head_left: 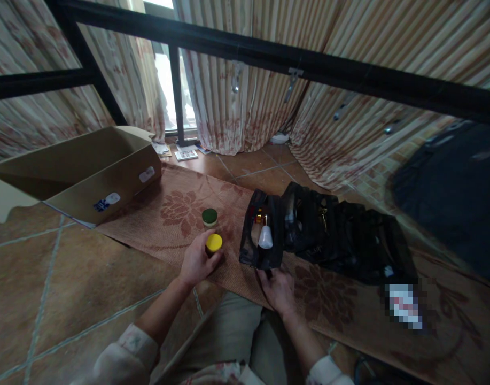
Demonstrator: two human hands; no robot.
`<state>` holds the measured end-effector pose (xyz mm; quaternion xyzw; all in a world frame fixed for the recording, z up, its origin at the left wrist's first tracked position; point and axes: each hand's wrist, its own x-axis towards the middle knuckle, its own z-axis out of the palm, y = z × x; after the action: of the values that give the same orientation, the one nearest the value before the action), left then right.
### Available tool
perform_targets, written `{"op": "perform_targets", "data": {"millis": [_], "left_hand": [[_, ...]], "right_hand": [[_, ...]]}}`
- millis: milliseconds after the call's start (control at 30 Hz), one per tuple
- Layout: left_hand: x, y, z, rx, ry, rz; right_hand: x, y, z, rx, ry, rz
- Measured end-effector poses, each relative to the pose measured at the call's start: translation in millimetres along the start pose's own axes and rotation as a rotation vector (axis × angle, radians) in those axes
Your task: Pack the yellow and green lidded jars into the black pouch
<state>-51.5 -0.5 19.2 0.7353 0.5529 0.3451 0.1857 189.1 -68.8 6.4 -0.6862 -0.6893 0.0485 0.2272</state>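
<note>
My left hand (196,260) is closed around a small round container with a yellow lid (214,243), held low over the patterned mat. Just beyond it stands a similar small container with a dark green top (209,216). My right hand (280,290) grips the near lower edge of a black mesh bag (249,258); the fingertips are partly hidden beneath it. Through the bag's opening show a white cone-shaped piece (265,237) and some red and yellow bits. More black mesh bags (344,235) sit in a row to its right.
An open cardboard box (124,184) stands at the left. A reddish-brown mat (180,211) covers a long low surface above the tiled floor (24,278). A dark metal rail (245,45) crosses before the curtains (216,107). A dark blue bulky item (449,198) lies at the right.
</note>
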Motion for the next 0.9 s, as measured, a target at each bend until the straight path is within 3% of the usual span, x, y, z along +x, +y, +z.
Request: {"op": "perform_targets", "data": {"millis": [167, 333, 433, 567, 700, 800, 900], "left_hand": [[2.0, 1.0, -1.7, -0.074, 0.015, -0.083], [12.3, 8.9, -10.1, -0.323, 0.076, -0.226], [24.6, 25.7, -22.0, -0.482, 0.149, -0.27], [42.2, 63.8, -43.7, -0.707, 0.167, -0.208], [48.1, 101.5, -59.1, -1.128, 0.009, -0.219], [42.4, 118.5, -63.0, -1.435, -0.149, -0.362], [33.4, 126.8, -63.6, -1.67, -0.224, -0.503]], "right_hand": [[0.8, -2.0, -0.8, 0.043, 0.015, 0.004], [2.7, -6.5, -5.9, 0.084, 0.016, 0.003], [4.1, -8.7, -9.0, 0.093, -0.003, 0.006], [5.3, -9.9, -10.9, 0.123, -0.023, 0.017], [5.4, -10.7, -12.6, 0.152, -0.03, 0.015], [5.5, -11.5, -14.0, 0.154, -0.035, 0.031], [5.7, -11.0, -13.4, 0.16, -0.041, 0.048]]}}
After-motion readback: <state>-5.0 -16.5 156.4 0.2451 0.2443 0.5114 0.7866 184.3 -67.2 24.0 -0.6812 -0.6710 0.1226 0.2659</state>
